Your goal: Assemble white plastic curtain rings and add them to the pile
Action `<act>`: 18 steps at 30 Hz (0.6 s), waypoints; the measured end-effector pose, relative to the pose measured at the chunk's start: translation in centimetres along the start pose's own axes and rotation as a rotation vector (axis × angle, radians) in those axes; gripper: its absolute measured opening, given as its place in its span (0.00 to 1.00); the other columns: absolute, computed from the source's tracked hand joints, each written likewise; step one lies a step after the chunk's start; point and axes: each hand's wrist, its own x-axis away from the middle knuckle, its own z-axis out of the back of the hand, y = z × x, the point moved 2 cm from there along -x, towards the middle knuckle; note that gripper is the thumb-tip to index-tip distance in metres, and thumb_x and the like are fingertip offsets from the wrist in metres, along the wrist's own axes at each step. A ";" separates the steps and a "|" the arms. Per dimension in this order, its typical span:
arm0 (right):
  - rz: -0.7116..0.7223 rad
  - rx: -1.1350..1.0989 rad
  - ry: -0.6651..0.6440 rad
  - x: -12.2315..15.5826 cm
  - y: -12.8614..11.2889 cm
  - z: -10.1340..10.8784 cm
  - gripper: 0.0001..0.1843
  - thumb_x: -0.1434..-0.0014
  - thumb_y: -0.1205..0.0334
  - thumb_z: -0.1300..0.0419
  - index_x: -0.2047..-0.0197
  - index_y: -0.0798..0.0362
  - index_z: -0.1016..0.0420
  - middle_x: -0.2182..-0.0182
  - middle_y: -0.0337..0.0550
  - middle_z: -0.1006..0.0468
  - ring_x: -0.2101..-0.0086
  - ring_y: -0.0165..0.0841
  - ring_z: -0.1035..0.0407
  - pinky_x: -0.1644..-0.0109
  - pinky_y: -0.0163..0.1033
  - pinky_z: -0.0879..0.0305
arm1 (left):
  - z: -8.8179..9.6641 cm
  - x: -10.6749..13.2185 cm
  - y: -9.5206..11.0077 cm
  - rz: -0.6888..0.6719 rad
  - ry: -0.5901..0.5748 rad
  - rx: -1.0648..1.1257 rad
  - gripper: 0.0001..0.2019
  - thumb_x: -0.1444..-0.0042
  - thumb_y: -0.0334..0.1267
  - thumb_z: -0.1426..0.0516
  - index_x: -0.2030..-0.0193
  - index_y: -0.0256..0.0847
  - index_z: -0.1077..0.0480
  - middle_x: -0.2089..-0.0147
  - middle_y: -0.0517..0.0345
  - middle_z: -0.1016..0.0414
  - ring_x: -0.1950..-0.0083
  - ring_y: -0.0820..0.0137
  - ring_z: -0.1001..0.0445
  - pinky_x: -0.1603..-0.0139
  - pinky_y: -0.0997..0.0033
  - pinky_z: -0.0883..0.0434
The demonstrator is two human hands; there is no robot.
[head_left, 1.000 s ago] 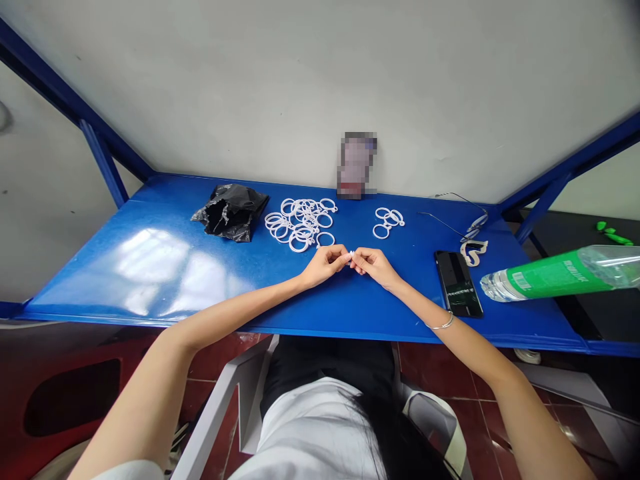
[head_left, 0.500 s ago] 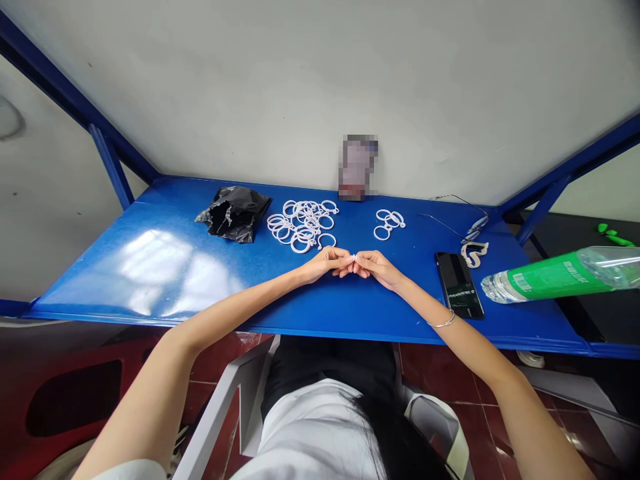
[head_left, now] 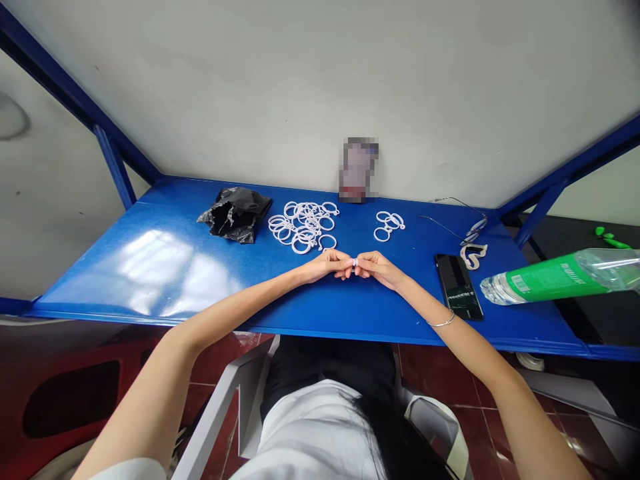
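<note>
My left hand and my right hand meet fingertip to fingertip over the blue table. Both pinch a small white plastic ring between them. Just beyond my left hand lies a pile of several white rings. A smaller group of white rings lies beyond my right hand.
A crumpled black plastic bag sits left of the ring pile. A black phone lies to the right, with a cream heart-shaped piece and spectacles behind it. A clear bottle with a green label lies at the right edge.
My hands have drawn closer together on the ring and lowered slightly toward the table. Nothing else on the table has moved.
</note>
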 end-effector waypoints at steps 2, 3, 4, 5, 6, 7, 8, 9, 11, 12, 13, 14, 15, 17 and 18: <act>-0.005 0.016 -0.006 0.0 -0.2 0.0 0.23 0.50 0.42 0.34 0.76 0.56 0.24 0.83 0.36 0.32 0.80 0.25 0.45 0.74 0.34 0.49 | 0.2 0.0 -0.2 0.006 -0.004 -0.029 0.27 0.50 0.60 0.40 0.75 0.31 0.27 0.75 0.52 0.27 0.77 0.78 0.40 0.75 0.75 0.41; -0.008 0.022 -0.010 0.0 -0.2 -0.1 0.23 0.50 0.42 0.34 0.76 0.56 0.24 0.83 0.36 0.32 0.80 0.25 0.45 0.74 0.34 0.49 | 0.2 0.1 -0.2 0.006 -0.011 -0.035 0.26 0.50 0.59 0.40 0.75 0.31 0.26 0.75 0.52 0.27 0.77 0.78 0.40 0.74 0.75 0.41; -0.010 0.026 -0.014 0.0 -0.3 -0.1 0.23 0.50 0.42 0.34 0.77 0.56 0.24 0.83 0.36 0.31 0.80 0.24 0.45 0.74 0.34 0.49 | 0.3 0.1 -0.2 0.005 -0.018 -0.036 0.26 0.49 0.59 0.40 0.74 0.31 0.26 0.75 0.52 0.27 0.76 0.78 0.40 0.74 0.75 0.42; -0.012 0.026 -0.017 0.0 -0.4 -0.1 0.23 0.51 0.42 0.33 0.77 0.56 0.24 0.82 0.37 0.31 0.80 0.24 0.45 0.74 0.34 0.49 | 0.3 0.1 -0.2 0.003 -0.025 -0.033 0.25 0.49 0.58 0.39 0.74 0.31 0.26 0.75 0.53 0.27 0.76 0.78 0.40 0.74 0.75 0.42; -0.014 0.025 -0.020 0.0 -0.4 -0.1 0.22 0.51 0.42 0.33 0.77 0.55 0.24 0.82 0.37 0.30 0.79 0.24 0.46 0.74 0.34 0.49 | 0.3 0.1 -0.1 0.002 -0.029 -0.028 0.25 0.49 0.58 0.39 0.74 0.31 0.25 0.75 0.53 0.27 0.76 0.78 0.40 0.74 0.75 0.43; -0.015 0.022 -0.025 0.0 -0.4 -0.1 0.22 0.50 0.43 0.34 0.76 0.55 0.24 0.81 0.37 0.29 0.79 0.24 0.46 0.74 0.34 0.49 | 0.2 0.1 0.1 0.001 -0.029 -0.023 0.25 0.49 0.57 0.39 0.74 0.31 0.25 0.75 0.54 0.27 0.76 0.78 0.40 0.74 0.75 0.43; -0.015 0.019 -0.030 0.0 -0.4 0.0 0.21 0.50 0.43 0.34 0.76 0.55 0.24 0.81 0.37 0.29 0.79 0.24 0.45 0.74 0.34 0.48 | 0.1 0.1 0.2 0.002 -0.025 -0.020 0.24 0.49 0.57 0.39 0.74 0.31 0.26 0.76 0.54 0.28 0.76 0.78 0.40 0.74 0.75 0.43; -0.013 0.016 -0.035 0.0 -0.4 0.0 0.21 0.49 0.44 0.34 0.76 0.55 0.24 0.81 0.37 0.29 0.79 0.24 0.45 0.74 0.34 0.48 | 0.1 0.2 0.4 0.004 -0.020 -0.020 0.24 0.49 0.56 0.39 0.75 0.31 0.26 0.76 0.54 0.28 0.76 0.78 0.40 0.74 0.75 0.43; -0.010 0.005 -0.042 0.0 -0.3 0.0 0.20 0.49 0.45 0.34 0.76 0.56 0.24 0.80 0.38 0.28 0.79 0.24 0.45 0.73 0.34 0.48 | -0.1 0.2 0.7 0.011 -0.015 -0.019 0.24 0.49 0.56 0.39 0.76 0.31 0.26 0.77 0.55 0.28 0.76 0.78 0.40 0.74 0.75 0.43; -0.011 -0.002 -0.042 0.0 -0.3 0.0 0.20 0.49 0.46 0.33 0.76 0.56 0.23 0.80 0.38 0.28 0.79 0.24 0.45 0.73 0.34 0.49 | -0.2 0.3 0.9 0.015 -0.011 -0.020 0.23 0.49 0.55 0.38 0.76 0.31 0.26 0.77 0.55 0.28 0.76 0.78 0.39 0.74 0.75 0.43; -0.014 -0.010 -0.041 0.0 -0.2 0.1 0.20 0.49 0.46 0.33 0.76 0.56 0.23 0.80 0.38 0.28 0.79 0.24 0.45 0.73 0.34 0.49 | -0.2 0.3 1.0 0.018 -0.007 -0.023 0.23 0.49 0.55 0.38 0.75 0.31 0.26 0.77 0.55 0.29 0.76 0.78 0.39 0.74 0.75 0.43; -0.020 -0.015 -0.040 0.0 -0.2 0.1 0.20 0.49 0.46 0.33 0.76 0.56 0.23 0.80 0.38 0.28 0.79 0.23 0.45 0.73 0.34 0.50 | -0.2 0.3 1.1 0.020 -0.001 -0.026 0.23 0.49 0.55 0.38 0.75 0.31 0.26 0.77 0.55 0.29 0.76 0.79 0.39 0.74 0.75 0.43; -0.027 -0.019 -0.038 0.0 -0.1 0.1 0.20 0.49 0.46 0.33 0.76 0.56 0.23 0.81 0.37 0.28 0.79 0.23 0.45 0.73 0.34 0.50 | -0.2 0.3 1.1 0.023 0.003 -0.030 0.23 0.49 0.54 0.39 0.75 0.31 0.26 0.77 0.55 0.29 0.76 0.79 0.39 0.74 0.75 0.43; -0.036 -0.025 -0.034 0.0 -0.1 0.2 0.19 0.49 0.46 0.33 0.76 0.56 0.22 0.82 0.36 0.30 0.79 0.24 0.46 0.73 0.34 0.51 | -0.2 0.4 1.1 0.027 0.008 -0.037 0.23 0.49 0.54 0.39 0.75 0.30 0.26 0.77 0.55 0.29 0.76 0.79 0.39 0.74 0.75 0.43; -0.039 -0.028 -0.034 0.0 -0.1 0.2 0.19 0.49 0.46 0.33 0.76 0.56 0.22 0.83 0.36 0.30 0.79 0.24 0.46 0.73 0.34 0.51 | -0.2 0.4 1.1 0.028 0.008 -0.039 0.23 0.49 0.54 0.39 0.75 0.31 0.26 0.77 0.55 0.29 0.76 0.79 0.39 0.74 0.75 0.43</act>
